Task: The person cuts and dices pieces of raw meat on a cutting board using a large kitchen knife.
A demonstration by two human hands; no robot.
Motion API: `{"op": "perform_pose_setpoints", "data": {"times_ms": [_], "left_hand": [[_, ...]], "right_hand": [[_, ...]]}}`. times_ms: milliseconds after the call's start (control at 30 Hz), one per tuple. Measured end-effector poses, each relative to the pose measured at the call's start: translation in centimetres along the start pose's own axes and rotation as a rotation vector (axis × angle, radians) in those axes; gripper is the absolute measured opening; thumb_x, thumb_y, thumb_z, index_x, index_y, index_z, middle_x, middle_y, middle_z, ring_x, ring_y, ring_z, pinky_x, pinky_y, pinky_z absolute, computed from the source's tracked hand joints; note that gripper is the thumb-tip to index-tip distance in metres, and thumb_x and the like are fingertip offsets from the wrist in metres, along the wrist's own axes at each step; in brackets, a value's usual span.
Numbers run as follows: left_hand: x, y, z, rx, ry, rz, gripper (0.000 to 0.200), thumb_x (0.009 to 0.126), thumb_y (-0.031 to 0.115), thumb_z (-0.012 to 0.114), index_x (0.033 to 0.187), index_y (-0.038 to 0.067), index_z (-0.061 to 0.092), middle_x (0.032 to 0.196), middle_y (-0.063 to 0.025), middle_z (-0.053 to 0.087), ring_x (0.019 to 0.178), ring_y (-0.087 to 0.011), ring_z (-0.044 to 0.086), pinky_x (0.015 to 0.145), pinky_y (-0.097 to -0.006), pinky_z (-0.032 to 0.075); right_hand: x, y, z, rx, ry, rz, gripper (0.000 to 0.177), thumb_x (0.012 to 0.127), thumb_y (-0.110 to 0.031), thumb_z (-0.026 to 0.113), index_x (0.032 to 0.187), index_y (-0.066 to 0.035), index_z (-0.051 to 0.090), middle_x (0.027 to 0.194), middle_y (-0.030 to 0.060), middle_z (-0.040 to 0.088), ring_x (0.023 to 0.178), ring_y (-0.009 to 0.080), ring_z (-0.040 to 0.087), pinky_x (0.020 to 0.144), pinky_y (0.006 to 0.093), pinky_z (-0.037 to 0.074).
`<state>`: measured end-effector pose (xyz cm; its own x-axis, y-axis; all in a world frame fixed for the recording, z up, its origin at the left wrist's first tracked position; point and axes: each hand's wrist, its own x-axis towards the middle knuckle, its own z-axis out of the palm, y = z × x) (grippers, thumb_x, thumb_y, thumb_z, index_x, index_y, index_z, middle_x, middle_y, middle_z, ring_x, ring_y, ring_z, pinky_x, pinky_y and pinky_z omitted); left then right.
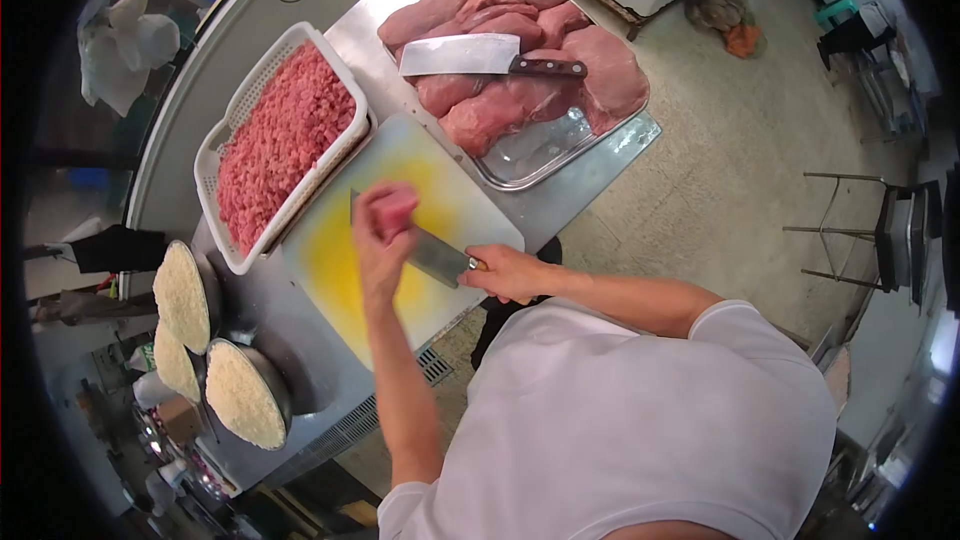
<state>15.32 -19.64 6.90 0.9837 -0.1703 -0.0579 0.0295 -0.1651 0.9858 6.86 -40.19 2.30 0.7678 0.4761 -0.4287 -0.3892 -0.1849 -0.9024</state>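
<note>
My right hand (505, 273) is wrapped round the handle of a wide-bladed knife (440, 258), held over the white cutting board (480, 215) with a yellow stain. My left hand (378, 245) grips a small piece of raw meat (397, 208) above the board, beside the blade. Motion blurs this hand a little, and its fingers partly cover the meat and the knife's far end. Beyond the board, a cleaver (465, 55) with a dark handle lies flat on large raw meat pieces (515, 105) in a metal tray (545, 168).
A white perforated basket (207, 155) heaped with ground meat (285, 135) stands left of the board. Several metal bowls (283, 400) of pale crumbs sit at the table's near left. The metal table (590, 175) ends at the right, above a tiled floor (690, 180).
</note>
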Motion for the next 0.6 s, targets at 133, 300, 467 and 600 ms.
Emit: {"op": "perform_pose_setpoints", "data": {"times_ms": [133, 300, 467, 600], "left_hand": [[-4.5, -4.2, -8.3, 0.691, 0.209, 0.218, 0.063, 0.072, 0.005, 0.065, 0.134, 0.003, 0.054, 0.123, -0.0185, 0.062, 0.125, -0.0363, 0.054, 0.106, -0.0426, 0.045], [-8.6, -6.9, -8.2, 1.001, 0.27, 0.277, 0.059, 0.079, 0.012, 0.071, 0.134, 0.001, 0.056, 0.129, -0.0225, 0.06, 0.131, -0.0428, 0.048, 0.114, -0.0484, 0.037], [-9.2, -9.9, -8.8, 0.65, 0.408, 0.189, 0.048, 0.095, 0.022, 0.067, 0.137, 0.0, 0.055, 0.132, -0.0227, 0.057, 0.127, -0.0422, 0.05, 0.112, -0.0496, 0.037], [-9.1, -10.1, -9.8, 0.417, 0.52, 0.229, 0.033, 0.101, 0.019, 0.061, 0.127, -0.002, 0.059, 0.12, -0.0161, 0.064, 0.111, -0.0276, 0.06, 0.096, -0.0397, 0.048]], "right_hand": [[0.0, -0.7, 1.2, -0.288, 0.096, -0.118, 0.033, 0.098, -0.028, 0.064, 0.102, 0.003, 0.057, 0.071, 0.017, 0.068, 0.057, 0.0312, 0.067, 0.056, 0.0439, 0.053], [-0.3, -1.5, 4.6, -0.454, 0.144, -0.209, 0.037, 0.097, -0.029, 0.066, 0.121, -0.001, 0.061, 0.081, 0.0188, 0.07, 0.073, 0.0339, 0.069, 0.072, 0.0461, 0.054], [-0.9, -5.7, 5.1, -0.444, 0.087, -0.028, 0.042, 0.099, -0.033, 0.064, 0.126, -0.002, 0.064, 0.081, 0.0201, 0.069, 0.076, 0.0361, 0.067, 0.074, 0.0432, 0.051], [-3.3, -8.7, 6.4, -0.475, 0.078, -0.04, 0.042, 0.1, -0.035, 0.063, 0.123, 0.001, 0.065, 0.08, 0.0186, 0.069, 0.074, 0.0345, 0.067, 0.071, 0.044, 0.05]]}}
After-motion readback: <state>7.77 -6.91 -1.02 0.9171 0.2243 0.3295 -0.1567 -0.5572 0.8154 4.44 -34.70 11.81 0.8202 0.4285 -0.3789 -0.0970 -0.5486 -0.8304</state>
